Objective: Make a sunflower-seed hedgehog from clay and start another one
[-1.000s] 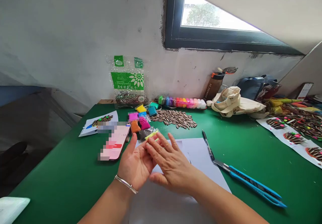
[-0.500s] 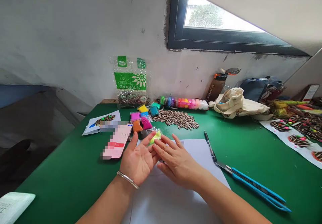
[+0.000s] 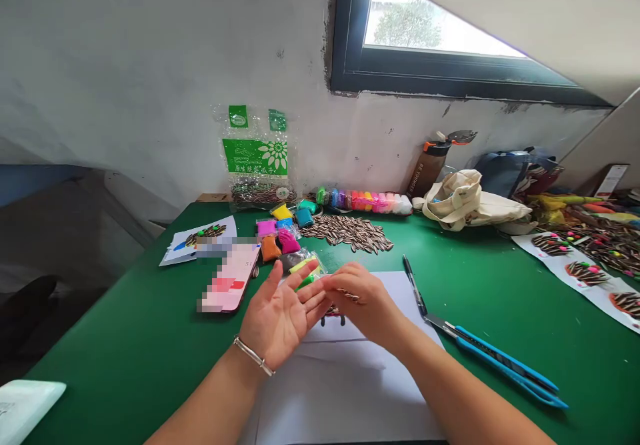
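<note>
My left hand (image 3: pixel 280 318) is held palm up above the white paper (image 3: pixel 345 398), its fingers stretched out and a silver bangle on the wrist. My right hand (image 3: pixel 367 305) has its fingers bent and pressed together at the left fingertips; anything in them is hidden. Beneath and behind the right hand, a seed-covered figure (image 3: pixel 333 309) with small dark feet shows in part on the paper. Just past my left fingers lie yellow-green clay (image 3: pixel 306 266) and a bright green piece (image 3: pixel 306 281).
Behind are several coloured clay packets (image 3: pixel 271 247), a pile of sunflower seeds (image 3: pixel 350 230) and a seed bag (image 3: pixel 257 165). A phone (image 3: pixel 233 275) lies left. To the right are a pen (image 3: pixel 413 285), a blue-handled cutter (image 3: pixel 505 361) and finished seed figures (image 3: pixel 585 273).
My right hand has turned and curled its fingers, which were straighter and lay across the left fingertips. The seed figure's dark feet now show below. My left hand has barely moved.
</note>
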A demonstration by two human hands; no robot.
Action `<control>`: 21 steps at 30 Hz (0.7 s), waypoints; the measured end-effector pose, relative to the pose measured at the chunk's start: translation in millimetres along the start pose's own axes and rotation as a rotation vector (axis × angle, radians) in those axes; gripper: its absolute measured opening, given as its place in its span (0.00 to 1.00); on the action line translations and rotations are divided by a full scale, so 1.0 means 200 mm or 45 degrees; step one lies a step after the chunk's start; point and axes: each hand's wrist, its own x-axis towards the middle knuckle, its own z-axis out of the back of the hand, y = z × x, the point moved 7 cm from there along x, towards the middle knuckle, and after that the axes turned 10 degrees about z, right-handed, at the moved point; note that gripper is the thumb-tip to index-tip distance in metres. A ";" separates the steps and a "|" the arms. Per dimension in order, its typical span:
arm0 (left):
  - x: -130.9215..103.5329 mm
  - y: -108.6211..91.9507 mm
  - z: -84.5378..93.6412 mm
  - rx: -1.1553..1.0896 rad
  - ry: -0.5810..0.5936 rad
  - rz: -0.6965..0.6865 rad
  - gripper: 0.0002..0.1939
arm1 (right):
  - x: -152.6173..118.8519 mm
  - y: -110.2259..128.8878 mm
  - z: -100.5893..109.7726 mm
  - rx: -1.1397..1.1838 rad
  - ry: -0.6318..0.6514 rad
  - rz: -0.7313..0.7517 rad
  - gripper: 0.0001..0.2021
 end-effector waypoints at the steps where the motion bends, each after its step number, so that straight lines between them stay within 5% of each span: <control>1: 0.00 0.00 0.00 0.011 -0.006 -0.003 0.33 | -0.01 -0.04 0.03 0.035 -0.054 -0.062 0.07; 6: -0.02 -0.07 0.05 0.124 -0.148 -0.093 0.28 | -0.06 -0.22 0.13 -0.030 -0.090 -0.271 0.06; 13: -0.01 -0.11 0.16 0.330 -0.462 -0.165 0.18 | -0.08 -0.24 0.00 -0.234 0.306 -0.172 0.08; 21: 0.00 -0.12 0.21 0.459 -0.587 -0.197 0.10 | -0.10 -0.27 -0.05 -0.327 0.442 -0.086 0.09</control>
